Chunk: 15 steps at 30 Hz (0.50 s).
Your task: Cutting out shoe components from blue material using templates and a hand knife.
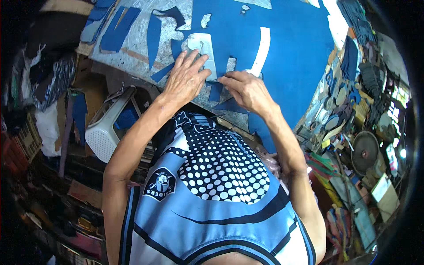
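Note:
My left hand (186, 78) lies with its fingers spread over a pale, curved template (206, 43), pressing it onto blue sheet material (293, 48). Close by on the right, my right hand (249, 90) has its fingers pinched together at the template's lower edge. Whatever sits in that pinch is too small and hidden to name. A white curved strip (263, 44) rests on the blue sheet just beyond my right hand. Narrow blue offcuts (215, 91) lie below and between my hands, and bare grey tabletop (231, 64) shows through a cut-out gap.
Cut blue pieces (121, 28) lie on the table's left part. A white plastic stool (102, 139) stands below the table at the left. Heaps of scraps (344, 92) crowd the right side, with a round fan-like object (365, 152) among them.

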### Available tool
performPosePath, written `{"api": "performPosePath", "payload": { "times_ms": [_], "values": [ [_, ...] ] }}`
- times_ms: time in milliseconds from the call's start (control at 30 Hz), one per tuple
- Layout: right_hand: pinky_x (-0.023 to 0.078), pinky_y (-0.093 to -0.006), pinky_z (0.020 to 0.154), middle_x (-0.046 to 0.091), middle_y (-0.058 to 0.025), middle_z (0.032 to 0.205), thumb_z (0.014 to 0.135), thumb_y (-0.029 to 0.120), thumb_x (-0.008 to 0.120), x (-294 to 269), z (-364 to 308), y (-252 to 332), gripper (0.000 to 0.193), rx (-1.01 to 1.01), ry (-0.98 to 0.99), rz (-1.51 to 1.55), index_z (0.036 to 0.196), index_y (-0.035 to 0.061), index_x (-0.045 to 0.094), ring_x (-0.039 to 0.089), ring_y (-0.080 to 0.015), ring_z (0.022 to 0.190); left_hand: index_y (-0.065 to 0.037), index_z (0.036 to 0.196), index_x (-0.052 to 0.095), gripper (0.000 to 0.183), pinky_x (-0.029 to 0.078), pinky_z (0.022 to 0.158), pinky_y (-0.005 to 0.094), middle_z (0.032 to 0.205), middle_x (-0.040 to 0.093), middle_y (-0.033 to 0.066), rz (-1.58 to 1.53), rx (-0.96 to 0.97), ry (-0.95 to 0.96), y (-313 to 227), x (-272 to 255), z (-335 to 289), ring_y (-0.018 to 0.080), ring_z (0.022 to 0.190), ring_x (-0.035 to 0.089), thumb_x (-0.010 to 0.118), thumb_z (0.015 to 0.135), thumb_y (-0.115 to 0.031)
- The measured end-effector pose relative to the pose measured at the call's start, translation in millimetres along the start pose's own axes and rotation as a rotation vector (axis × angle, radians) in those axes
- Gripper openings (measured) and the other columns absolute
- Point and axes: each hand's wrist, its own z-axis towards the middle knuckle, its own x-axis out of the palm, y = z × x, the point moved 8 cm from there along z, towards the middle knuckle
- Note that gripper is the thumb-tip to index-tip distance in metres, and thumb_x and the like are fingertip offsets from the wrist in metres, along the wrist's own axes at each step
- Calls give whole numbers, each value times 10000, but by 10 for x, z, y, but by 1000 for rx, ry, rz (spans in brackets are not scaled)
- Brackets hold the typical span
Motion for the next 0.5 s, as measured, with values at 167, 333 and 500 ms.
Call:
{"api": "performPosePath", "payload": {
  "times_ms": [167, 333, 500],
  "values": [
    [549, -419, 807, 690, -115, 1061, 821, 70, 666, 59, 177, -1, 295, -128, 55, 8, 1113, 84, 706, 675, -319, 914, -123, 1147, 692, 419, 160, 1215, 566, 1557, 378, 57, -113, -152, 72, 83, 62, -145, 352, 1473, 240, 766, 766, -279],
    [549, -412, 829, 683, -102, 1127, 819, 55, 677, 139, 231, -4, 323, -93, 147, 6, 1136, 110, 706, 666, -314, 973, -125, 1129, 693, 382, 158, 1207, 575, 1554, 384, 52, -133, -184, 16, 96, 60, -164, 352, 1468, 253, 761, 792, -291],
    [549, -414, 805, 683, -104, 1080, 833, 70, 654, 151, 226, 26, 299, -124, 117, -19, 1126, 97, 707, 673, -308, 918, -123, 1119, 694, 352, 174, 1198, 581, 1551, 387, 54, -127, -187, 19, 89, 40, -163, 354, 1465, 259, 752, 809, -279]
  ]
}}
